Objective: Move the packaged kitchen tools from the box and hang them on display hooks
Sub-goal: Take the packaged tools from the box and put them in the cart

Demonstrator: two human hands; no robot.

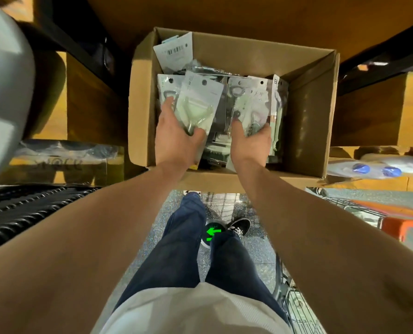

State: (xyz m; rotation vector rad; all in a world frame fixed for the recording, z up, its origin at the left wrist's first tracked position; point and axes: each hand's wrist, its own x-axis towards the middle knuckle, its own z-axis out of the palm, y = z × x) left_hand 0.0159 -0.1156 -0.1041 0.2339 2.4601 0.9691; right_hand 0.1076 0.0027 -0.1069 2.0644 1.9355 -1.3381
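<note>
cardboard box [309, 104]: left grip [176, 138] clutches pale-green peeler pack [200, 100], right grip [251, 143] clutches glossy opener packs [246, 100].

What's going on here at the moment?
A person stands over an open cardboard box full of packaged kitchen tools. The left hand grips a peeler packet, the right hand a bunch of opener packets, both down at the box. No display hooks are in view.
</note>
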